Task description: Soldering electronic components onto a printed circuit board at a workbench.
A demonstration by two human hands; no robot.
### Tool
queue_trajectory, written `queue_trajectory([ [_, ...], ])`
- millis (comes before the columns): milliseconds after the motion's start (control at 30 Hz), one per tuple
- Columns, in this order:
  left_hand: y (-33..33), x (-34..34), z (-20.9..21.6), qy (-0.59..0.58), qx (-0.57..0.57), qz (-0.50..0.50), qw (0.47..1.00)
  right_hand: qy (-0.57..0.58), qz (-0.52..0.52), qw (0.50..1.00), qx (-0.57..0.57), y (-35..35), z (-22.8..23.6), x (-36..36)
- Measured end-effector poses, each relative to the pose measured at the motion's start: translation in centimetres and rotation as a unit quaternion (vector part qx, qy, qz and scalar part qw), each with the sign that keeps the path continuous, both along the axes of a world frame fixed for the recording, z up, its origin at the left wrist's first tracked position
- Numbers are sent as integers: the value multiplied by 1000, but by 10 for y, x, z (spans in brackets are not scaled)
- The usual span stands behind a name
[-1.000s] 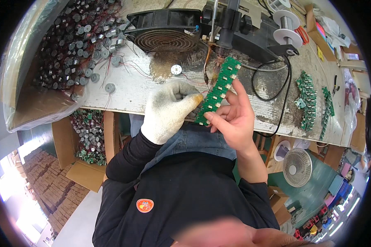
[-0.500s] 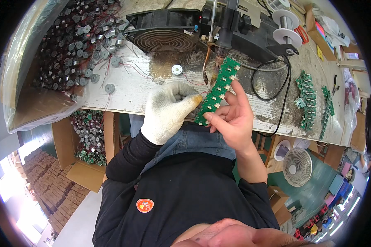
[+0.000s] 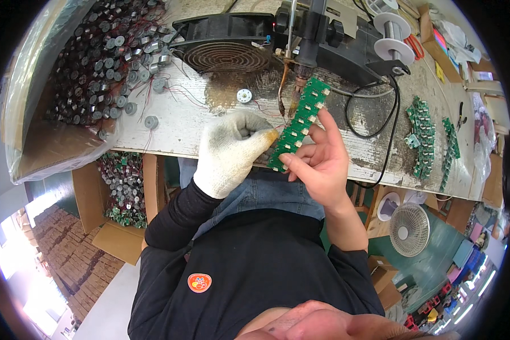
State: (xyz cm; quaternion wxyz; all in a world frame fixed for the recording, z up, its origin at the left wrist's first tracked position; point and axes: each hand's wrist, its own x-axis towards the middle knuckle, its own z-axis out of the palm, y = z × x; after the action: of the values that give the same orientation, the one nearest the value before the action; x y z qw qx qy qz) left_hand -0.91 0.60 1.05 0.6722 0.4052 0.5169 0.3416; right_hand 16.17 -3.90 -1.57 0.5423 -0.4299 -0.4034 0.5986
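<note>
A strip of green circuit boards [image 3: 297, 127] with small pale connectors is held slantwise in my bare right hand [image 3: 323, 161], thumb on its lower end and fingers behind. My left hand [image 3: 229, 150], in a white work glove with a stained thumb, is closed in a pinch at the strip's left edge. Thin red wire [image 3: 262, 107] runs from a small round motor [image 3: 243, 96] on the bench toward these fingertips; its end there is hard to see. A soldering iron [image 3: 301, 76] on a stand and a thin copper-coloured tube [image 3: 283, 93] point down just beyond the strip.
Many small motors [image 3: 110, 73] with red wires lie heaped in clear plastic at left. A black fan [image 3: 226, 54] stands at the back, with solder spools [image 3: 394, 37] to its right. More green board strips [image 3: 422, 139] lie at right. A cardboard box [image 3: 90, 195] sits below the bench.
Almost nothing differs. The small round motor has shifted very slightly; both hands and the board strip keep their places.
</note>
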Motion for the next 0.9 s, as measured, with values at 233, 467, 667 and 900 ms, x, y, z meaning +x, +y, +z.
queue_trajectory([
  [233,-3,1,4,6,-22,-2,1000,5,7,1000,-6,-3,1,1],
  [467,-3,0,3,26,9,-1,1000,10,11,1000,-19,-4,1,0],
  [667,2,6,6,1,-13,7,1000,2,9,1000,-19,-5,2,1],
  [900,6,6,2,77,56,-24,995,3,11,1000,-18,-4,3,2],
])
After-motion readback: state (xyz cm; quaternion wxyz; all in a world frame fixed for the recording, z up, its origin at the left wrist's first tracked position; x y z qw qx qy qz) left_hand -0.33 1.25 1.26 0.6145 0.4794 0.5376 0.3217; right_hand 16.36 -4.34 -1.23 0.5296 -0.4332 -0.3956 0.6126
